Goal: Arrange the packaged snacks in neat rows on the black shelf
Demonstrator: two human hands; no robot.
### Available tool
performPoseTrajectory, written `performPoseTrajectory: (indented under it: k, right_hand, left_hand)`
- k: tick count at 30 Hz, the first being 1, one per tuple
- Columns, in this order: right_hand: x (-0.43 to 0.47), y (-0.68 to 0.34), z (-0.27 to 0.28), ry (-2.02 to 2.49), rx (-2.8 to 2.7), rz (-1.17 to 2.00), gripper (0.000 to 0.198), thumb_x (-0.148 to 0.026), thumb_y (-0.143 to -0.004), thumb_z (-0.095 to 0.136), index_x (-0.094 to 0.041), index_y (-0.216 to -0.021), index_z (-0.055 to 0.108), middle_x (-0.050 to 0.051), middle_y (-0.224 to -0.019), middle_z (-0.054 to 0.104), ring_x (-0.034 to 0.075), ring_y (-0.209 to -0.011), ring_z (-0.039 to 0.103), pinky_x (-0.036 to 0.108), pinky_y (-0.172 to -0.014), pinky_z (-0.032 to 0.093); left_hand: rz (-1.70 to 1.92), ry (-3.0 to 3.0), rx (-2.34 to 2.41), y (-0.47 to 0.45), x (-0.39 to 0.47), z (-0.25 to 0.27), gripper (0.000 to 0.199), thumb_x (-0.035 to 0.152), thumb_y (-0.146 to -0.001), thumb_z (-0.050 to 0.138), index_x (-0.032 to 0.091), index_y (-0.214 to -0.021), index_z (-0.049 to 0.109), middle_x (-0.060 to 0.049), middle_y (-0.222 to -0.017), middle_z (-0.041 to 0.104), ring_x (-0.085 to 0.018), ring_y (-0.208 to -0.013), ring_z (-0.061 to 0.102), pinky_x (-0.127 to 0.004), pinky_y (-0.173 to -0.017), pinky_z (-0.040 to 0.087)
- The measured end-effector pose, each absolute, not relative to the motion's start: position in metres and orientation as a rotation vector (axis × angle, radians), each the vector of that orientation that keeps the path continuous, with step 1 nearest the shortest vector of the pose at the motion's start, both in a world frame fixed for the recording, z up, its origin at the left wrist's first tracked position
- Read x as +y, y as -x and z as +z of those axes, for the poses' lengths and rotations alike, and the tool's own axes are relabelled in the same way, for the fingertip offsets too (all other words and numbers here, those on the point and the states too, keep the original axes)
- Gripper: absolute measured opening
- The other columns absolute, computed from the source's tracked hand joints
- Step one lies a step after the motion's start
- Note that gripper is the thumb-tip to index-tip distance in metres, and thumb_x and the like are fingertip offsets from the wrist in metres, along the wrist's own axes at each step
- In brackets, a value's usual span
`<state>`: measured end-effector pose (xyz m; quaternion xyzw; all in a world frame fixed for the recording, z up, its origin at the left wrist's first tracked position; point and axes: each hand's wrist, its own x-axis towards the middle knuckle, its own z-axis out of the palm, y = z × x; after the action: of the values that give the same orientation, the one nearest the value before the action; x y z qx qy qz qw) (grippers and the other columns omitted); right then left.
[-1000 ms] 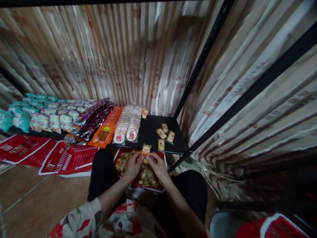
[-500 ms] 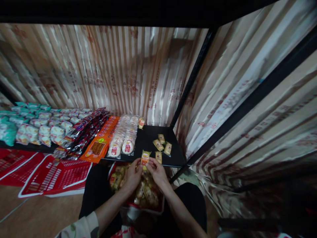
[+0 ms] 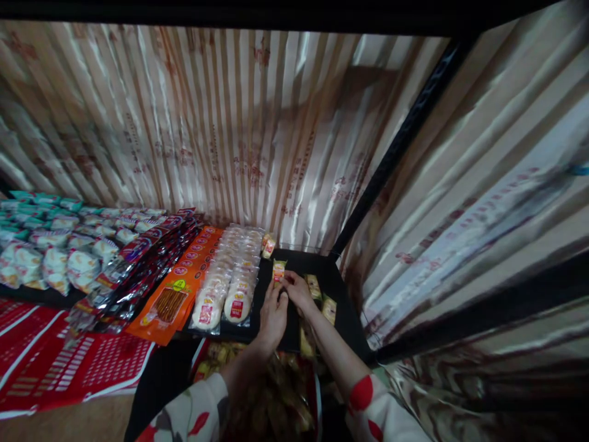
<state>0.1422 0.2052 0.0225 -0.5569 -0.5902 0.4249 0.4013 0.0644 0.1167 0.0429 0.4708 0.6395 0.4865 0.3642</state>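
Note:
A small yellow snack packet (image 3: 278, 269) with a red and white label stands out beyond my fingertips, over the black shelf (image 3: 288, 328). My left hand (image 3: 272, 316) is closed on its lower left side. From the right, my right hand (image 3: 298, 291) pinches the same packet. Several like packets (image 3: 328, 309) lie loose on the shelf to the right, partly covered by my right hand and forearm. Two more packets (image 3: 268, 245) sit at the back, beside the rows of clear-wrapped round white crackers (image 3: 238, 301). Below the shelf edge, a red basket (image 3: 318, 399) holds many yellow packets.
Left of the crackers lie an orange snack bag (image 3: 177, 291), dark shiny packets (image 3: 138, 264) and white puffy packs (image 3: 83, 268). Red baskets (image 3: 92, 368) stand at the lower left. A black shelf post (image 3: 391, 159) rises in front of the striped curtain (image 3: 257, 123).
Both hands have moved forward from above the basket to over the shelf, carrying the snack packet between them. The view has shifted closer to the shelf.

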Motion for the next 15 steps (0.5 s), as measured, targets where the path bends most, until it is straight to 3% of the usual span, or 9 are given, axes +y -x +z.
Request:
performPoseTrajectory:
  k: [8, 15]
  right_hand:
    - [0.272, -0.126, 0.001, 1.546, -1.535, 0.923, 0.024, -0.027, -0.070, 0.053, -0.019, -0.090, 0.064, 0.004, -0.089, 0.069, 0.018, -0.082, 0.063, 0.030, -0.077, 0.047]
    - [0.298, -0.117, -0.009, 1.508, -1.504, 0.921, 0.021, -0.027, -0.070, 0.055, -0.022, -0.087, 0.065, 0.001, -0.083, 0.068, 0.018, -0.076, 0.062, 0.031, -0.074, 0.048]
  left_hand:
    - [1.301, -1.045, 1.601, -0.056, 0.188, 0.022, 0.044, 0.029, -0.086, 0.037, 0.015, -0.127, 0.049, -0.007, -0.139, 0.043, -0.016, -0.130, 0.036, -0.030, -0.111, 0.023]
    - [1.290, -1.019, 1.612, -0.055, 0.213, 0.008, 0.044, 0.027, -0.087, 0.035, 0.011, -0.126, 0.049, -0.010, -0.137, 0.044, -0.018, -0.129, 0.038, -0.034, -0.111, 0.023]
